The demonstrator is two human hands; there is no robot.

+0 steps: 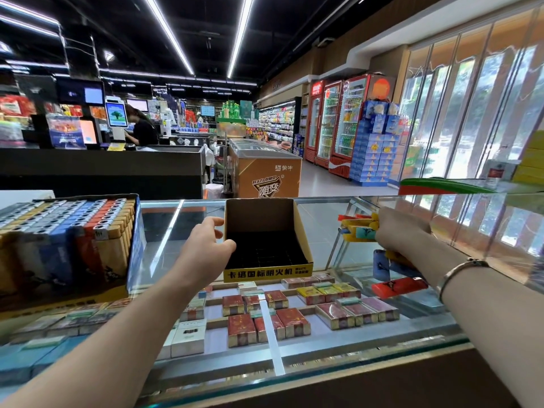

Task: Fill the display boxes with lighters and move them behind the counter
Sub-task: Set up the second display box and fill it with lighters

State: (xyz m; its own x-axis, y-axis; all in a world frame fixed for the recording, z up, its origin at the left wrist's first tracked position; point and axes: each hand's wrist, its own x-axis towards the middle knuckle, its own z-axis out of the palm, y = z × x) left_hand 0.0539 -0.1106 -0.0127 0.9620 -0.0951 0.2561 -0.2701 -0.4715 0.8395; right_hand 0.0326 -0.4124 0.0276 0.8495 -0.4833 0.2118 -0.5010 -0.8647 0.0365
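On glass counter [164, 231]: left hand [206, 245] grips empty box [265, 231] edge.

Yellow-fronted box [266, 273], red lighter [399, 286]

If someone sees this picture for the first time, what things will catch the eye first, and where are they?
In the middle of the glass counter stands an empty display box, with the left hand gripping its left wall. At the right, the right hand holds a bundle of bright lighters. At the far left sits a full box of lighters.
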